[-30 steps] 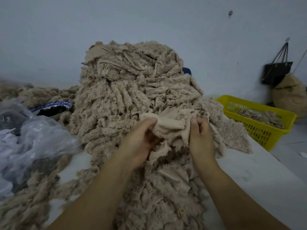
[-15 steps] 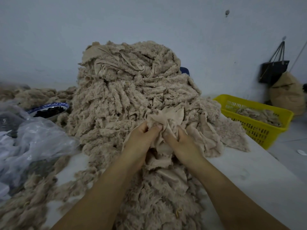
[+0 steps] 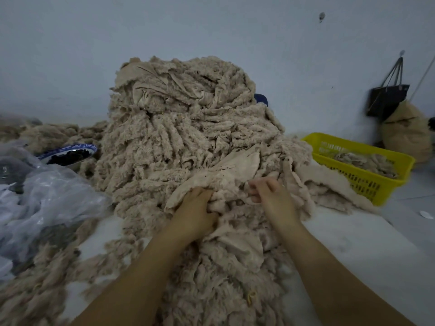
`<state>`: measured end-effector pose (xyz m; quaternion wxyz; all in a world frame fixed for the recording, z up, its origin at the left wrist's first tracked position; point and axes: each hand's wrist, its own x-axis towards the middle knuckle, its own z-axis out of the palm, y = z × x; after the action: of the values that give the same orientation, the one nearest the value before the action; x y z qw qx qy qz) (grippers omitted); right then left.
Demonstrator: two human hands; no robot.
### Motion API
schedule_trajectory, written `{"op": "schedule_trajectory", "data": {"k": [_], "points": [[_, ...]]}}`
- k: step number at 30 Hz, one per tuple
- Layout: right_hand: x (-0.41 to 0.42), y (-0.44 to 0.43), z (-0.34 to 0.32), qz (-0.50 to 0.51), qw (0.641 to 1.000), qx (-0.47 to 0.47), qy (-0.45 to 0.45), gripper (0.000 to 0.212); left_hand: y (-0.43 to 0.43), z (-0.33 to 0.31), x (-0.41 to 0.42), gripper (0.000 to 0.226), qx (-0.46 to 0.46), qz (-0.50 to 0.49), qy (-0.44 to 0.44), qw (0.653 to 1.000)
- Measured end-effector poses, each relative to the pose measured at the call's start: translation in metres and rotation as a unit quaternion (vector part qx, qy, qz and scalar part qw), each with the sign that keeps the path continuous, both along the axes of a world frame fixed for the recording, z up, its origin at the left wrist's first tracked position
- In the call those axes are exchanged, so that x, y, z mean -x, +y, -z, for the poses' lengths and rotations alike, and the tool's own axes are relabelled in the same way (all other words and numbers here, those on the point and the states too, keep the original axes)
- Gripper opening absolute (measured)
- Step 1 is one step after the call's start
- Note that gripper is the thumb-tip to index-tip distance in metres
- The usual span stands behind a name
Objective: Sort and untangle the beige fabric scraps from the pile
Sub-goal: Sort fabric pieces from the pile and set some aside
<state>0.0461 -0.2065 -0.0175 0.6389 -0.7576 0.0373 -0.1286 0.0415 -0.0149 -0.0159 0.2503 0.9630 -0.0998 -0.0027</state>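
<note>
A tall pile of fuzzy beige fabric scraps (image 3: 179, 137) fills the middle of the white table (image 3: 353, 243) and spills toward me. At its front lies a smooth beige scrap (image 3: 233, 168), spread flat over the fuzzy ones. My left hand (image 3: 196, 211) grips the lower left edge of this scrap, fingers closed in the cloth. My right hand (image 3: 270, 194) is just to the right, its fingers curled and pinching the scrap's fuzzy edge; the fingertips look blurred.
A yellow plastic basket (image 3: 360, 168) with beige scraps stands at the right. A blue-rimmed bowl (image 3: 68, 154) with dark contents and clear plastic bags (image 3: 40, 198) lie at the left. A black bag (image 3: 388, 97) hangs on the wall above a tan sack (image 3: 407, 130).
The bunched scrap held up between both hands has been spread open and laid lower on the pile. My hands have moved apart, the right one shifting right.
</note>
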Motion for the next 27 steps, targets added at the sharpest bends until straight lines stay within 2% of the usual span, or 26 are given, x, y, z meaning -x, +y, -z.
{"op": "schedule_trajectory", "data": {"k": [2, 4, 7, 9, 11, 13, 15, 17, 18, 19, 20, 21, 23, 24, 26, 27], "points": [[0.004, -0.001, 0.002, -0.016, 0.994, 0.108, -0.004, 0.019, 0.006, 0.001, -0.003, 0.037, 0.035, -0.040, -0.029, 0.998], [0.005, 0.001, 0.008, -0.051, 0.980, 0.192, 0.005, 0.014, 0.009, -0.002, -0.003, 0.022, 0.147, -0.101, -0.058, 0.982], [0.005, 0.007, 0.011, -0.105, 0.955, 0.279, 0.008, 0.009, 0.015, -0.014, -0.001, 0.023, 0.349, -0.207, -0.116, 0.907], [0.006, 0.009, 0.012, -0.134, 0.944, 0.302, 0.001, 0.010, 0.024, -0.021, -0.003, 0.026, 0.418, -0.268, -0.145, 0.856], [0.009, 0.011, 0.009, -0.124, 0.942, 0.312, -0.035, 0.013, 0.032, -0.024, -0.005, 0.032, 0.453, -0.294, -0.141, 0.830], [0.014, 0.011, -0.001, -0.107, 0.957, 0.258, -0.079, 0.022, 0.034, -0.024, -0.006, 0.040, 0.459, -0.288, -0.118, 0.833], [0.020, 0.008, -0.015, -0.187, 0.953, 0.231, -0.063, 0.037, 0.029, -0.026, -0.004, 0.040, 0.456, -0.271, -0.100, 0.842], [0.026, 0.009, -0.018, -0.301, 0.895, 0.329, 0.004, 0.043, 0.025, -0.027, -0.003, 0.040, 0.444, -0.259, -0.084, 0.854], [0.027, 0.010, -0.014, -0.336, 0.862, 0.379, 0.022, 0.037, 0.024, -0.028, -0.002, 0.037, 0.440, -0.249, -0.080, 0.859], [0.026, 0.011, -0.009, -0.343, 0.850, 0.399, 0.014, 0.028, 0.022, -0.029, -0.001, 0.034, 0.439, -0.234, -0.073, 0.864], [0.024, 0.012, -0.007, -0.331, 0.866, 0.374, -0.009, 0.024, 0.020, -0.030, 0.001, 0.034, 0.430, -0.216, -0.068, 0.874], [0.023, 0.012, -0.006, -0.303, 0.898, 0.319, -0.032, 0.025, 0.019, -0.030, 0.002, 0.034, 0.404, -0.196, -0.073, 0.891], [0.022, 0.011, -0.012, -0.233, 0.960, 0.149, -0.040, 0.030, 0.016, -0.034, 0.004, 0.034, 0.325, -0.146, -0.133, 0.925], [0.021, 0.008, -0.016, -0.213, 0.976, 0.033, -0.033, 0.029, 0.013, -0.038, 0.007, 0.031, 0.306, -0.110, -0.172, 0.930], [0.018, 0.002, -0.020, -0.212, 0.963, -0.169, -0.011, 0.023, 0.006, -0.045, 0.014, 0.024, 0.304, -0.024, -0.218, 0.927], [0.018, 0.000, -0.023, -0.207, 0.951, -0.228, -0.006, 0.022, 0.000, -0.048, 0.019, 0.021, 0.301, 0.016, -0.218, 0.928]]}}
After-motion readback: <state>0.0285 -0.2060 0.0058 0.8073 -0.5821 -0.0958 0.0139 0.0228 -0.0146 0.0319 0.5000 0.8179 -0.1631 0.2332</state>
